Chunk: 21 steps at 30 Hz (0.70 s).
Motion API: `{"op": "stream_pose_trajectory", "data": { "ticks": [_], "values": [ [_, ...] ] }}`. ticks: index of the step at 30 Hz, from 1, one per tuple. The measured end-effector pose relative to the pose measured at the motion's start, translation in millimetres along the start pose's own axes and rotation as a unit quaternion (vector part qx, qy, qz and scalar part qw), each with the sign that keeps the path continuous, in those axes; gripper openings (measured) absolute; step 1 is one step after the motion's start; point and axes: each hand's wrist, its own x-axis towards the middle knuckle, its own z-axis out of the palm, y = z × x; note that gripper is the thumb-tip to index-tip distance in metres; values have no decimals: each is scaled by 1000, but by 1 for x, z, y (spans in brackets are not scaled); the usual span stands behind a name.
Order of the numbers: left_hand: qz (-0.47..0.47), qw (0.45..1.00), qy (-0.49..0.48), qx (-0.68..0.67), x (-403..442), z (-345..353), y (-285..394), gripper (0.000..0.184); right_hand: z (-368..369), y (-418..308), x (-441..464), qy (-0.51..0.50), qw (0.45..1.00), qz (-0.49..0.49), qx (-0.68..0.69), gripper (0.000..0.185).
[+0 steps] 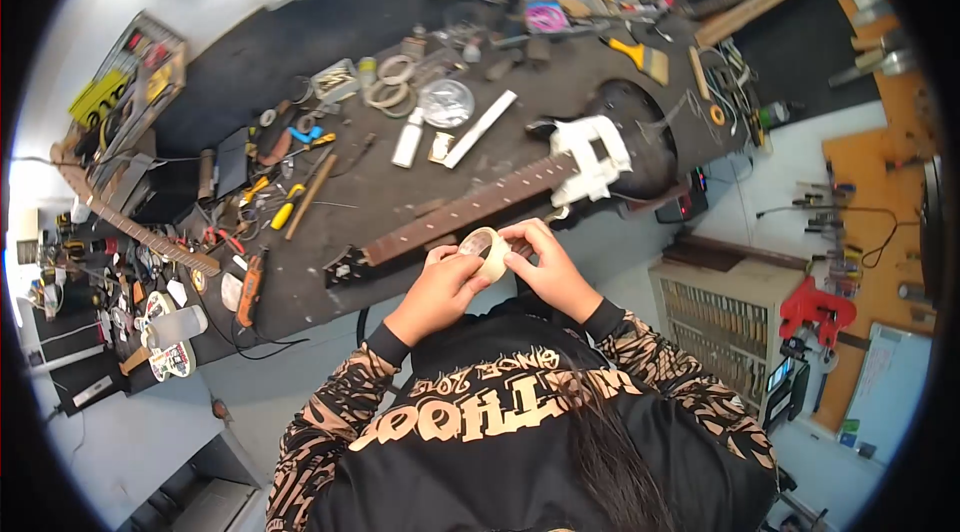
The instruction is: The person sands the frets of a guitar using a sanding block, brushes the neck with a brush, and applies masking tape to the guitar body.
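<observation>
A roll of cream masking tape [492, 254] is held up in front of my chest, close to the bench's near edge. My left hand [438, 292] grips it from the left, with thumb and fingers closed around its side. On the other side, the fingers of my right hand [548, 267] pinch its rim. Just beyond my hands lies an electric guitar, its dark fretboard [470, 212] running from the headstock at left to a dark body [655, 147] at right. White covering [597, 160] lies over part of that body.
Toward the back of the dark workbench [300, 277] are a white bottle [408, 139], a white strip [482, 129], tape rolls [388, 92] and a yellow-handled brush [640, 59]. Another guitar neck [140, 222] and several tools lie at left. A drawer cabinet [715, 317] stands at right.
</observation>
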Motion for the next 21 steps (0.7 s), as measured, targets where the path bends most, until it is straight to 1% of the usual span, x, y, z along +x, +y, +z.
{"op": "stream_pose_trajectory", "data": {
  "ticks": [1,5,6,8,9,12,13,14,16,18,19,21],
  "values": [
    [-10,1000,-29,-4,8,16,13,17,-16,12,-15,0,1000,15,12,29],
    [-37,995,-94,-18,38,89,45,20,-78,60,-70,7,992,78,97,15],
    [-40,994,-100,-24,46,103,53,21,-88,77,-80,30,989,91,108,13],
    [-46,992,-110,-39,61,125,72,21,-113,93,-95,46,988,89,117,14],
    [-106,977,-136,-127,68,131,79,24,-123,99,-103,65,988,92,103,15],
    [-233,937,-140,-219,81,151,68,33,-145,101,-115,113,988,91,59,16],
    [-229,953,-127,-152,89,146,79,39,-152,93,-116,126,988,83,43,15],
    [-297,933,-141,-149,98,143,89,36,-157,90,-115,139,987,72,27,15],
    [-270,951,-152,3,102,142,92,32,-168,94,-116,160,984,74,39,15],
    [-295,940,-166,-46,97,142,85,30,-190,103,-119,163,982,83,48,15],
    [-305,934,-174,-70,97,141,84,29,-200,99,-121,148,984,94,38,17],
    [-297,933,-174,-105,96,148,82,25,-207,115,-126,137,981,111,76,17]
  ]
}}
